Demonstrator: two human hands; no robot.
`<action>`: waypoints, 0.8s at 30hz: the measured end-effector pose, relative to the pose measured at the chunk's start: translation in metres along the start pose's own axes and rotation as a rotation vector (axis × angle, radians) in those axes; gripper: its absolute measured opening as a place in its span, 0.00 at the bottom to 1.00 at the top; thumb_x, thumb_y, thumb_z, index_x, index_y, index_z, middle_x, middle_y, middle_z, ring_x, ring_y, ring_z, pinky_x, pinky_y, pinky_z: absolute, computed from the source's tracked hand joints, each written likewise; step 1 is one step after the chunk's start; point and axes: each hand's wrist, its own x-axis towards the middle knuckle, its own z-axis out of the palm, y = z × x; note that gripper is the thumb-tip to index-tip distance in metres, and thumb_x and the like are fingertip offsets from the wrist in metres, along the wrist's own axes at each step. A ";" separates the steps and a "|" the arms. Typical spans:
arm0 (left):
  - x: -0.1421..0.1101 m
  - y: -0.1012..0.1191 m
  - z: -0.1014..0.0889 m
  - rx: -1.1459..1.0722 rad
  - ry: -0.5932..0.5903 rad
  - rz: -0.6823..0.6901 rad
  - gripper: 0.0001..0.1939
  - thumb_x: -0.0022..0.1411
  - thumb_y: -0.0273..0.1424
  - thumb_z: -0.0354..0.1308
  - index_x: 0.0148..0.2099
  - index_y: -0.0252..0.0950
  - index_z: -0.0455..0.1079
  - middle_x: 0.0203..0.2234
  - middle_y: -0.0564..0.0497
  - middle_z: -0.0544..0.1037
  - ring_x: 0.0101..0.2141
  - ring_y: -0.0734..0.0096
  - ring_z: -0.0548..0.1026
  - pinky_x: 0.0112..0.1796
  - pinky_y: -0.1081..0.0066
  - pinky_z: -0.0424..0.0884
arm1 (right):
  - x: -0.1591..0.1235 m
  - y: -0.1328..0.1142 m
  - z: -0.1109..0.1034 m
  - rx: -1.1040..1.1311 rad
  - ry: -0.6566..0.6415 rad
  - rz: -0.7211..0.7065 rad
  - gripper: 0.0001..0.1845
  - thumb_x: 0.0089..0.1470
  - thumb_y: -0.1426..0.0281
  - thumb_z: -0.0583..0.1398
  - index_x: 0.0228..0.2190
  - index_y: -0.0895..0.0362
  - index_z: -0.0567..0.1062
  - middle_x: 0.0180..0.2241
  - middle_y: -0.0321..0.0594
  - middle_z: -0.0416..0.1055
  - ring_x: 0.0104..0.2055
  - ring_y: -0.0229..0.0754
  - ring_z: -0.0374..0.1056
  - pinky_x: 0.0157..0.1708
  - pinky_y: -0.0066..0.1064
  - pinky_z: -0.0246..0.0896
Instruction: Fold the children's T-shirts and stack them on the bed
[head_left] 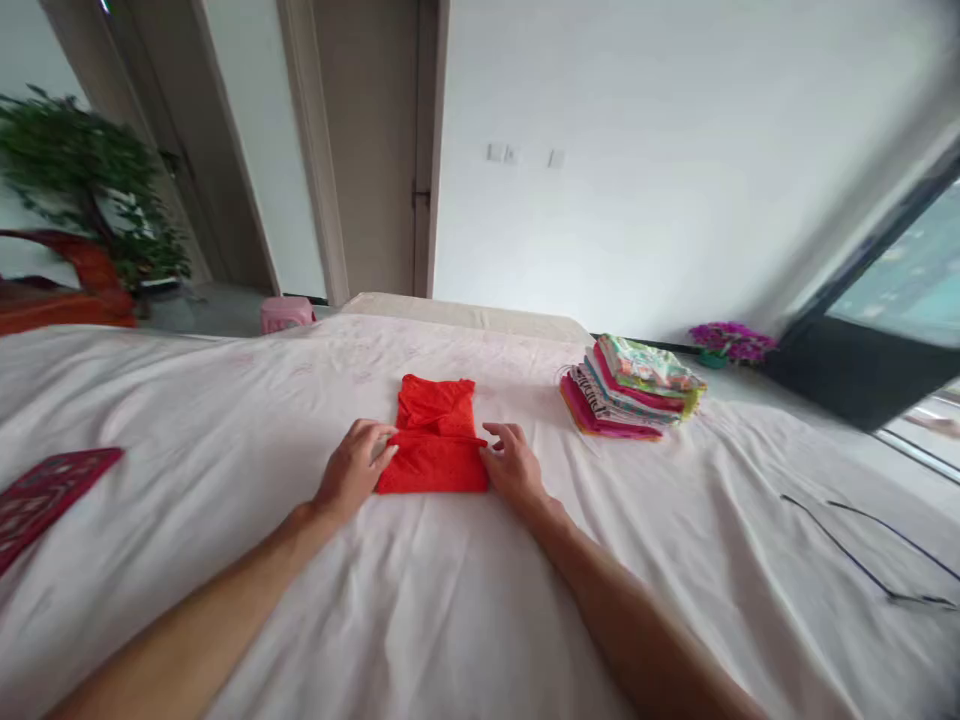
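A red garment (pixel 431 465), partly folded, lies on the pale bed sheet (pixel 435 600) in front of me. Its near part is doubled over, with the folded edge running across the middle; the narrower far part lies flat beyond it. My left hand (pixel 358 460) pinches the left end of that edge between thumb and fingers. At the right end, my right hand (pixel 514 462) grips the same edge, its thumb and index finger close together at the cloth.
A stack of folded clothes (pixel 630 390) sits at the right. Eyeglasses (pixel 862 570) rest on the sheet at far right. A dark red patterned item (pixel 52 495) lies at far left. Beyond stand a pink stool (pixel 287 312) and a potted plant (pixel 82 170).
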 end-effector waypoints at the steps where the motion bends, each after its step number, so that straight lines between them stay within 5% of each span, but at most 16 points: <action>1: -0.001 0.003 -0.001 -0.008 -0.053 0.027 0.07 0.66 0.31 0.53 0.46 0.39 0.68 0.42 0.48 0.73 0.46 0.65 0.71 0.49 0.64 0.68 | -0.002 -0.001 -0.004 0.028 0.003 -0.070 0.18 0.56 0.72 0.59 0.49 0.52 0.73 0.47 0.43 0.69 0.40 0.41 0.69 0.39 0.34 0.65; 6: -0.004 0.016 -0.007 0.000 -0.285 0.124 0.08 0.67 0.36 0.54 0.43 0.41 0.71 0.40 0.51 0.76 0.45 0.65 0.71 0.49 0.64 0.67 | -0.009 -0.013 -0.020 0.014 -0.201 -0.420 0.07 0.59 0.66 0.60 0.39 0.52 0.77 0.40 0.41 0.75 0.44 0.44 0.69 0.48 0.39 0.62; 9: -0.002 0.017 -0.009 0.031 -0.358 0.137 0.11 0.68 0.38 0.53 0.46 0.41 0.72 0.43 0.49 0.75 0.47 0.64 0.70 0.51 0.62 0.66 | -0.013 -0.021 -0.025 -0.086 -0.372 -0.543 0.19 0.52 0.61 0.66 0.46 0.51 0.76 0.45 0.42 0.75 0.48 0.49 0.68 0.51 0.42 0.60; 11: -0.001 0.016 -0.011 0.039 -0.394 0.148 0.14 0.67 0.40 0.54 0.49 0.41 0.72 0.46 0.48 0.74 0.50 0.62 0.69 0.53 0.61 0.65 | -0.014 -0.022 -0.024 -0.140 -0.401 -0.560 0.25 0.50 0.62 0.67 0.50 0.51 0.74 0.48 0.43 0.74 0.50 0.50 0.67 0.52 0.42 0.59; 15: 0.001 0.012 -0.015 0.030 -0.470 0.196 0.25 0.59 0.45 0.62 0.56 0.42 0.69 0.52 0.46 0.71 0.54 0.58 0.67 0.56 0.59 0.64 | -0.014 -0.018 -0.020 -0.203 -0.359 -0.535 0.17 0.57 0.72 0.59 0.49 0.53 0.74 0.47 0.43 0.74 0.49 0.46 0.68 0.51 0.38 0.59; 24: -0.004 0.009 -0.009 0.076 -0.382 0.206 0.21 0.61 0.27 0.57 0.56 0.41 0.68 0.53 0.47 0.71 0.55 0.61 0.68 0.57 0.59 0.65 | -0.009 -0.013 -0.016 -0.153 -0.289 -0.436 0.10 0.66 0.71 0.51 0.41 0.55 0.72 0.38 0.42 0.75 0.41 0.42 0.69 0.45 0.34 0.62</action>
